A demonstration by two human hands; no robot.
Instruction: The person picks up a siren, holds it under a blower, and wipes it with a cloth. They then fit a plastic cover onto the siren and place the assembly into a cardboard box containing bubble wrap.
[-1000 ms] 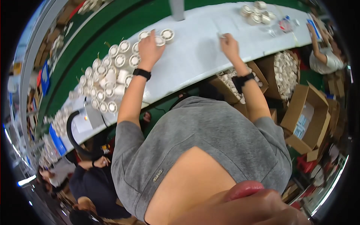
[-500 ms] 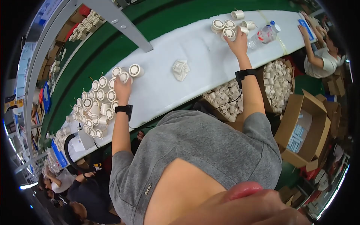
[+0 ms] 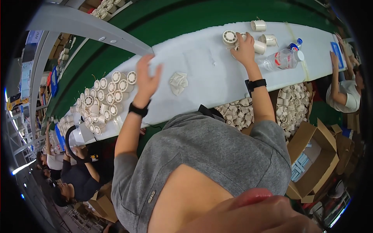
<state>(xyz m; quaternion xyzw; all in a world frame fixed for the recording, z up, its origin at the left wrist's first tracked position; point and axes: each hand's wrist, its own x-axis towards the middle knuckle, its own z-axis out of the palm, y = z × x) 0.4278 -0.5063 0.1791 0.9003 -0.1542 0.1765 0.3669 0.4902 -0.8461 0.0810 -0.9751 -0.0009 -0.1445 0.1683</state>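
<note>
My left hand [image 3: 147, 79] hangs over the white table [image 3: 155, 97], its fingers spread and a little blurred, with nothing in it. Just left of it stand many white cylindrical parts [image 3: 116, 85] with round slotted ends, packed in a cluster. Over at the far right, my right hand [image 3: 245, 51] is closed around a white cylindrical part that its fingers mostly hide. Touching that hand's left side is another cylindrical part [image 3: 229, 37]; others [image 3: 268, 39] lie to its right. A crumpled white cloth [image 3: 178, 83] lies between my hands.
Clear plastic bottles [image 3: 285, 59] lie on the table to the right. Below its near edge, boxes hold many white parts [image 3: 293, 101], and an open carton [image 3: 311, 159] contains pale blue packs. A grey metal post [image 3: 116, 37] rises beyond the table. Co-workers [image 3: 345, 87] sit at both ends.
My left hand has come off the cluster of parts, moving up and right, and has opened. My right hand stays among the right-hand parts, its fingers shifted over them. The whole view has turned slightly.
</note>
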